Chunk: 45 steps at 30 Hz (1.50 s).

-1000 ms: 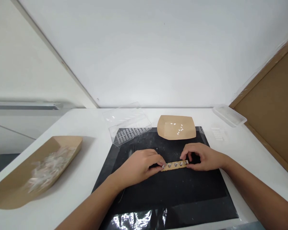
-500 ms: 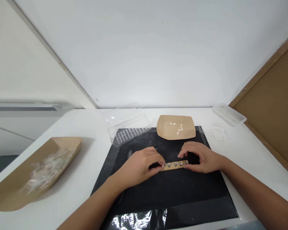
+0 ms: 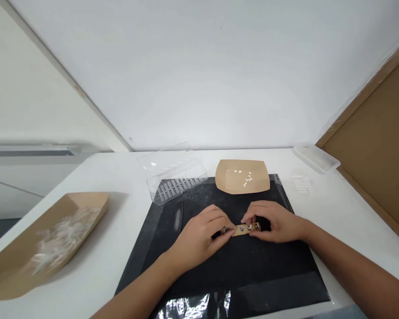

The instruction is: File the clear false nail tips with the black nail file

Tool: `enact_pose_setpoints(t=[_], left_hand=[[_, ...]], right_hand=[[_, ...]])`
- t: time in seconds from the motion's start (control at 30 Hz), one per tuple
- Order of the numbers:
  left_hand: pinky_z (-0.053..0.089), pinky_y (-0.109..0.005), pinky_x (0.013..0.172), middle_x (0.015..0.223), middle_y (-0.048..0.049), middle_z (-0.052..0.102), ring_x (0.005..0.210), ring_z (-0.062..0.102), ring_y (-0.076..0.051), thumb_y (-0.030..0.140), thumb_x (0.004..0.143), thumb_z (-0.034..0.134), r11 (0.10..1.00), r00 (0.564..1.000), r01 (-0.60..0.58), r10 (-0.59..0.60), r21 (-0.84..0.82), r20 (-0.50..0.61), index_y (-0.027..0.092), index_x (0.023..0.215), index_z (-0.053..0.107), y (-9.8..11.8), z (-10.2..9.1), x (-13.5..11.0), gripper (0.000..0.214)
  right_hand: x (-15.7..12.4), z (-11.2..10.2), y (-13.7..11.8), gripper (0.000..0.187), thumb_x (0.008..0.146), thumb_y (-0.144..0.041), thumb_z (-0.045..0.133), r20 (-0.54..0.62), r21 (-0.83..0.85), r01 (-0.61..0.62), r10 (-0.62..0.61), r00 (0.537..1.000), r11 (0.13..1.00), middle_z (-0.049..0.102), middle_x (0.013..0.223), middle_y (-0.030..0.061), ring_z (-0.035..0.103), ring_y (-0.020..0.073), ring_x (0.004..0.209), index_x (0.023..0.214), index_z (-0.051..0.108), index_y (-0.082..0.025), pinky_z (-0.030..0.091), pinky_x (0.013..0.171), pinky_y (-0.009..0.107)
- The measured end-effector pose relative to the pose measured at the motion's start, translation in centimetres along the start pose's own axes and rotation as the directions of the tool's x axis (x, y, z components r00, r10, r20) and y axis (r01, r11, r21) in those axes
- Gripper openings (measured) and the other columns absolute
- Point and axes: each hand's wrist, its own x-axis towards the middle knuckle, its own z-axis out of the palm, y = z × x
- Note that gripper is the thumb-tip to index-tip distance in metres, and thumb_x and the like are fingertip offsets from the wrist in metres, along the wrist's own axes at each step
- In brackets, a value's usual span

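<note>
A short brown cardboard strip (image 3: 245,229) with several small shiny nail tips stuck along it lies on a black mat (image 3: 226,261). My left hand (image 3: 199,237) pinches the strip's left end with fingers curled. At the right end, my right hand (image 3: 274,220) has its fingers bent over the strip, fingertips on the shiny tips. Both hands rest on the mat.
A brown paper tray (image 3: 242,176) with a few white nail tips sits behind the hands. A clear plastic nail box (image 3: 174,175) lies to its left. Another brown tray (image 3: 46,241) of clear pieces is at far left. A clear lid (image 3: 315,157) and a brown board (image 3: 375,141) stand right.
Both hands have drawn closer together over the strip. My right hand's fingers have slid left along it, covering more of the strip. The view has shifted slightly.
</note>
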Motion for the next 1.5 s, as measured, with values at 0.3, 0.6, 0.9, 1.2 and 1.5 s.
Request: enact_pose_setpoints(t=[0.3, 0.6, 0.9, 1.2, 1.5], left_hand=[[0.051, -0.035, 0.085, 0.097, -0.006, 0.072, 0.093, 0.06, -0.02, 0.015, 0.102, 0.058, 1.0, 0.998, -0.007, 0.009, -0.019, 0.059, 0.019, 0.101, 0.067, -0.1, -0.1, 0.1, 0.01], [0.049, -0.034, 0.086, 0.098, -0.0048, 0.071, 0.094, 0.058, -0.019, 0.009, 0.097, 0.059, 0.998, 0.997, -0.038, 0.041, -0.051, 0.066, 0.02, 0.102, 0.066, 0.0, -0.2, 0.1, 0.014], [0.048, -0.033, 0.08, 0.085, -0.0025, 0.071, 0.086, 0.057, -0.019, 0.025, 0.096, 0.073, 1.0, 0.999, 0.002, -0.002, -0.008, -0.045, 0.02, 0.092, 0.066, 0.0, 1.0, 0.4, 0.009], [0.05, -0.035, 0.081, 0.085, -0.0009, 0.075, 0.083, 0.059, -0.018, 0.017, 0.097, 0.07, 1.0, 0.996, -0.007, 0.008, 0.011, -0.087, 0.021, 0.092, 0.069, -0.3, 1.4, -0.2, 0.006], [0.053, -0.034, 0.081, 0.092, 0.0002, 0.079, 0.084, 0.061, -0.017, 0.013, 0.097, 0.069, 0.999, 0.995, -0.054, 0.054, 0.002, -0.087, 0.022, 0.1, 0.071, -0.4, 1.3, -0.1, 0.01]], right_hand=[[0.0, -0.1, 0.0, 0.03, 0.089, -0.018, 0.072, 0.014, 0.003, -0.004, 0.004, 1.0, 1.0, 0.07, 0.1, 0.0028, 0.066, 0.0168, 0.089, 0.118, 0.068, -0.024, 0.055, 0.082, 0.031], [0.0, 0.0, 0.1, 0.029, 0.088, -0.018, 0.073, 0.007, -0.019, 0.016, -0.016, 1.0, 1.0, 0.069, 0.1, 0.0026, 0.066, 0.0164, 0.089, 0.117, 0.069, -0.023, 0.054, 0.082, 0.03], [0.0, 0.0, 0.2, 0.025, 0.089, -0.018, 0.073, 0.008, -0.023, 0.013, -0.013, 1.0, 1.0, 0.068, 0.098, 0.0022, 0.066, 0.0154, 0.087, 0.113, 0.069, -0.022, 0.054, 0.079, 0.029], [0.0, 0.0, 0.1, 0.028, 0.087, -0.014, 0.073, 0.006, -0.007, 0.017, -0.017, 1.0, 1.0, 0.068, 0.098, 0.0022, 0.065, 0.0153, 0.087, 0.114, 0.07, -0.022, 0.054, 0.079, 0.028], [-0.1, 0.1, -0.1, 0.026, 0.09, -0.018, 0.072, 0.01, -0.038, 0.001, -0.001, 1.0, 0.999, 0.068, 0.099, 0.002, 0.065, 0.0152, 0.088, 0.116, 0.069, -0.023, 0.054, 0.079, 0.029]])
